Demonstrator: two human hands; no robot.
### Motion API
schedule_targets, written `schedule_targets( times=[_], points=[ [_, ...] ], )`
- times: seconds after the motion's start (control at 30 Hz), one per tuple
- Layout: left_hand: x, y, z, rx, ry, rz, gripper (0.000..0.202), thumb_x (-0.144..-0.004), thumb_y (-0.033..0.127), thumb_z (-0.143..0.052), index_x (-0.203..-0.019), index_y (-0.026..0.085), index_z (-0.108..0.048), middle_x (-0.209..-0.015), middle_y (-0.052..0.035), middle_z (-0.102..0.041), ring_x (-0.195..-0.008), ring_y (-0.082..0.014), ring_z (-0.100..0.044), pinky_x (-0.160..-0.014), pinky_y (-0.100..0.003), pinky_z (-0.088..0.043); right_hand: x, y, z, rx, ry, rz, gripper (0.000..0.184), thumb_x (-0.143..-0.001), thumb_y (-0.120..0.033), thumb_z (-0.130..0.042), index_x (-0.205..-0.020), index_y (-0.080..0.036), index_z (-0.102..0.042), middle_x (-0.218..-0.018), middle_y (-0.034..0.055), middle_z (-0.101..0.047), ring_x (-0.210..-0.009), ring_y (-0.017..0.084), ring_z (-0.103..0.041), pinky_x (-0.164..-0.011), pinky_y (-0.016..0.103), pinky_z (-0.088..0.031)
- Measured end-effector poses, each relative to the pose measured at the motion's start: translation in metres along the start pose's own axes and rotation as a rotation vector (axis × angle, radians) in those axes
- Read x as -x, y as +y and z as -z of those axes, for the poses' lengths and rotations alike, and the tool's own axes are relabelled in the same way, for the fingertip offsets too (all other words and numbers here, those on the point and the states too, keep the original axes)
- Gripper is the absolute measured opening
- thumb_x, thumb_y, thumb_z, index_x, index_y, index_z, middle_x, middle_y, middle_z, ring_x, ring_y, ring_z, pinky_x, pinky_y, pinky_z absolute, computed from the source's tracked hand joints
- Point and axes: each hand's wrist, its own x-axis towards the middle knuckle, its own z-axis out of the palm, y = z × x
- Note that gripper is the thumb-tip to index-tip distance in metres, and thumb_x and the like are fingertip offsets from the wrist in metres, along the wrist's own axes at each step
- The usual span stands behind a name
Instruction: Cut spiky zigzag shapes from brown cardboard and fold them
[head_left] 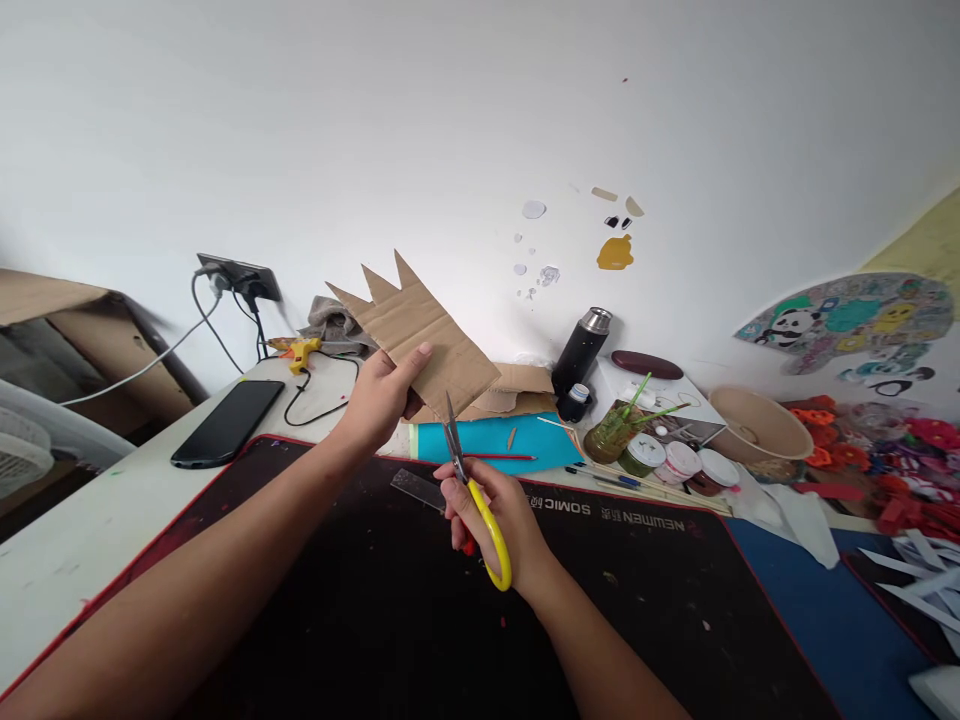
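My left hand [382, 392] grips a brown cardboard piece [439, 335] by its lower left side, thumb on the front and fingers partly hidden behind. Three pointed spikes are cut along its upper end. My right hand [491, 515] is wrapped round scissors [491, 530] with a yellow handle loop; a bit of red shows under the fingers. The blades point up at the cardboard's lower edge, and I cannot tell whether they touch it. Beneath both hands lies a black desk mat [360, 600] with a red border.
A phone [229, 425] and a yellow glue gun [304, 352] lie at left. Behind the hands are blue sheet material [480, 440], a red pencil [510, 457] and a ruler [418, 490]. A black flask [581, 350], paint jars [681, 462] and a beige bowl [765, 420] stand at right.
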Motion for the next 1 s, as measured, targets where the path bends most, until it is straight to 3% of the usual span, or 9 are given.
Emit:
schedule_targets(
  times=[1.0],
  points=[
    [0.0029, 0.0023, -0.0032, 0.013, 0.005, -0.007, 0.043, -0.083, 0.056, -0.084, -0.085, 0.020, -0.060, -0.056, 0.0075, -0.048, -0.038, -0.0076, -0.040, -0.032, -0.020, -0.029, 0.0022, -0.0070, -0.0014, 0.050, 0.003, 0.009, 0.043, -0.099, -0.062, -0.067, -0.105, -0.020, -0.071, -0.070, -0.0042, -0.058, -0.044, 0.008, -0.054, -0.044, 0.021, -0.039]
  ],
)
